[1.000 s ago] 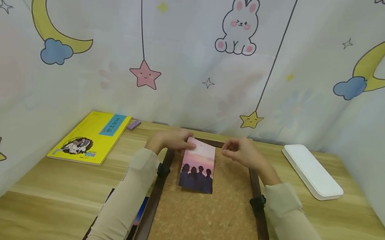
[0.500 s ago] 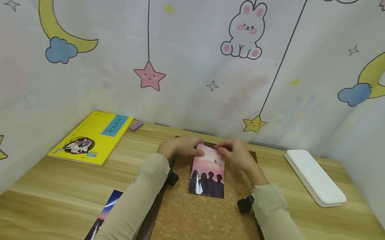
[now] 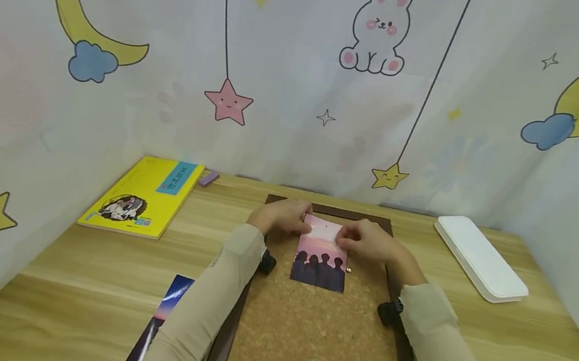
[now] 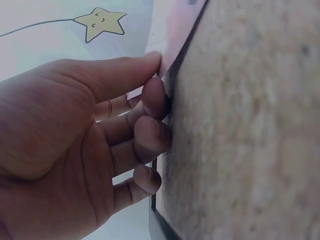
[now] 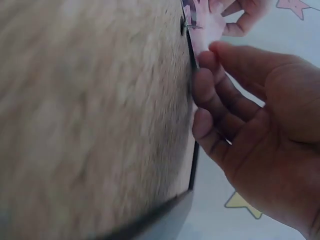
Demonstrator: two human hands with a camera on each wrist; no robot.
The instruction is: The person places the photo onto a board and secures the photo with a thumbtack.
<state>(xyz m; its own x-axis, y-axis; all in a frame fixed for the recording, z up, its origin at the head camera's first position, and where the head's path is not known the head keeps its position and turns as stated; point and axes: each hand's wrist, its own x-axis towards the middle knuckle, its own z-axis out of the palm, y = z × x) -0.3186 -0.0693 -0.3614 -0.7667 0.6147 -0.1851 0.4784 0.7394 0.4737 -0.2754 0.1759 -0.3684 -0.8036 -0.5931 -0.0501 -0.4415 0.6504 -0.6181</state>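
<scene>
Head view: near the far edge of the bench (image 3: 531,353), your left hand (image 3: 286,216) pinches the photo (image 3: 318,248), probably steadying it on the corkboard (image 3: 316,330); your right hand (image 3: 372,243) curls at its right edge, grip unclear.

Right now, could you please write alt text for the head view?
A left hand pinches a picture of four silhouettes over a framed corkboard, a right hand at the picture's right edge. A yellow book lies at left.
</scene>
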